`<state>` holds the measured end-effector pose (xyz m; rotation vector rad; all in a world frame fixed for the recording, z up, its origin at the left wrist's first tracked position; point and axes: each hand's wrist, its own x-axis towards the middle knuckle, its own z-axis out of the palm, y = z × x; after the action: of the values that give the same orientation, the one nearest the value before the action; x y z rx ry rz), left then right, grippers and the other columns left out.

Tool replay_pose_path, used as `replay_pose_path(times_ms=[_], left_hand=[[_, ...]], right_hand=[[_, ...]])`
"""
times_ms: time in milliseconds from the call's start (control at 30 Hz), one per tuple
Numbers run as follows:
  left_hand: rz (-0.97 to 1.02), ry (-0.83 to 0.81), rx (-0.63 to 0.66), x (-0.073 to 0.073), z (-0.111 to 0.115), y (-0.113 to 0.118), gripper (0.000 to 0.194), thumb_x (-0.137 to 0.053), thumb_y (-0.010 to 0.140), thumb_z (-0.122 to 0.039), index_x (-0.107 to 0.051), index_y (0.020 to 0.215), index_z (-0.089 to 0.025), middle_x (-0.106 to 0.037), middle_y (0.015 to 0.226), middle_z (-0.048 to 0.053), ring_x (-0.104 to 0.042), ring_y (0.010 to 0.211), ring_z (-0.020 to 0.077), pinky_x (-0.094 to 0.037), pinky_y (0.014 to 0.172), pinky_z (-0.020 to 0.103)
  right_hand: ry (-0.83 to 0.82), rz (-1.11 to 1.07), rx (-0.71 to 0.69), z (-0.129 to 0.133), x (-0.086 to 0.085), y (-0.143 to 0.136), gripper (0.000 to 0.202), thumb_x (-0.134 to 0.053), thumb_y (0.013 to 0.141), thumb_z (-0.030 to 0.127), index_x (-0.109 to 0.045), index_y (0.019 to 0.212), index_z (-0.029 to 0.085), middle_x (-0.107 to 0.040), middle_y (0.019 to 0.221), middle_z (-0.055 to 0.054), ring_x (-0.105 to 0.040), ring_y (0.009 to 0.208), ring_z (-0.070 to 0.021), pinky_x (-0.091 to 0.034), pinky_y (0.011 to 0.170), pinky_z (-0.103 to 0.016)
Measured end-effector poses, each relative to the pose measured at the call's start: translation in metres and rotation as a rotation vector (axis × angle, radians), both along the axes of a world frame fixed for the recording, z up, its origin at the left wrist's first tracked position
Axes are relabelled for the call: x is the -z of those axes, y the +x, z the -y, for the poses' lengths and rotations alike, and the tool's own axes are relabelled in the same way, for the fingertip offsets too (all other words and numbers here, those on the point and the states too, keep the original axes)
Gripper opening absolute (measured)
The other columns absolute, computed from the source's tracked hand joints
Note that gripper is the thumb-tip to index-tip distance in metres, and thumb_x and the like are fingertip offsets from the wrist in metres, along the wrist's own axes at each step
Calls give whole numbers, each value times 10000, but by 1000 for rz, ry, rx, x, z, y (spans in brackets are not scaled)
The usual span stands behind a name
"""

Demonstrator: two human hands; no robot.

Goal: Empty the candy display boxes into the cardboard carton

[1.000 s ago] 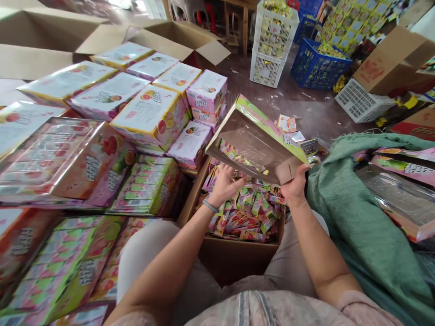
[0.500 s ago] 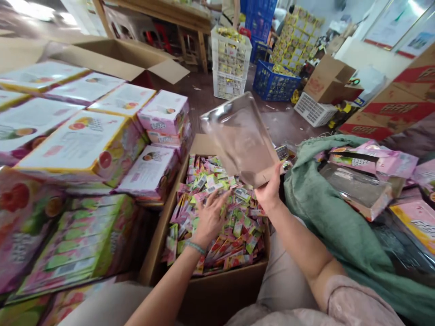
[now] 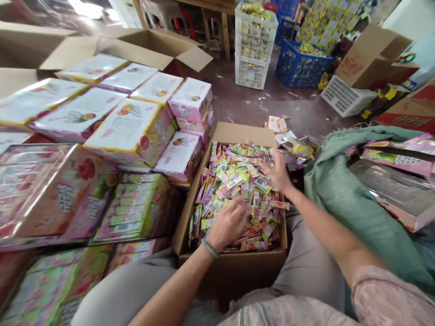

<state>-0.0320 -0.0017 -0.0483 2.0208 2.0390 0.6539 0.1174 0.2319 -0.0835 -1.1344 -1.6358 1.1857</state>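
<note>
Loose sachets [image 3: 234, 179] fill the central carton [image 3: 234, 267]. At six o'clock, the left hand [image 3: 231, 224] curls its fingers, any hold indeterminable; at two, the right hand [image 3: 278, 174] spreads loosely, visibly holding nothing, the windowed box having left it, freeing it for sachets.

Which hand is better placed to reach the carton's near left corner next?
Probably the left hand: it is over the nearer sachets; the right hand is toward the far right of the carton.
</note>
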Motion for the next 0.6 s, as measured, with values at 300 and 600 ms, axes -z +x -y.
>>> replay_pose_path(times_ms=[300,600], left_hand=[[-135,-569,-494,16,-21,-39,930,-713,939,-609,-375,1720,-234,-315,1764,252,-267,1623,511,-290,1233,767],[-137,-737,-406,43,-17,-21,881,-622,995,-618,-271,1746,-320,-262,1798,202,-143,1653,534,-133,1210,873]], right_hand=[[326,878,-586,63,42,-54,687,-618,1001,406,-471,1668,336,-182,1823,-103,-144,1633,-537,-268,1221,-825],[200,949,-420,-12,93,-89,635,-515,1005,396,-507,1632,293,-226,1805,-116,-143,1662,-450,-301,1225,-795]])
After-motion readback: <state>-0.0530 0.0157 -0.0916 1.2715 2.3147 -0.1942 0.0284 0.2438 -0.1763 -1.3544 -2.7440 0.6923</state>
